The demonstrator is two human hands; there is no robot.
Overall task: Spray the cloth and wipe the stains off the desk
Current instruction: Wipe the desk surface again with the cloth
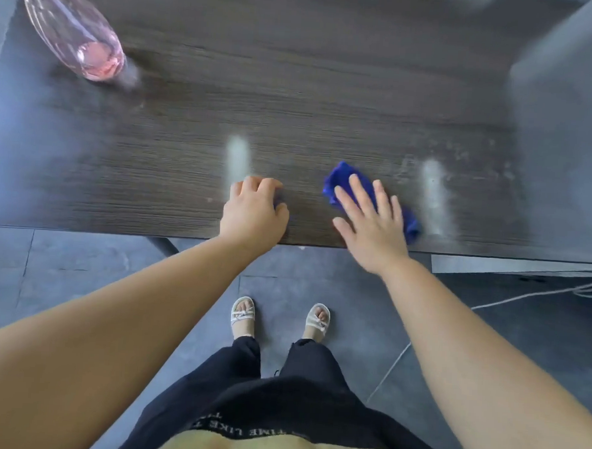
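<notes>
Cloth (339, 179) half under right hand (373, 228)

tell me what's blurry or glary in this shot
Head view: the spray bottle at far left is smeared by motion blur, as is the wood grain of the desk near it. A bluish haze washes out the desk's left side. Two pale streaks near the front edge could be glare or stains, unclear which. The right hand and the blue cloth are fairly sharp.

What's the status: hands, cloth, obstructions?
Right hand flat on blue cloth. Left hand curled on desk, grip unclear. Pale stain by left hand, another right of cloth. Spray bottle far left, clear.
</notes>
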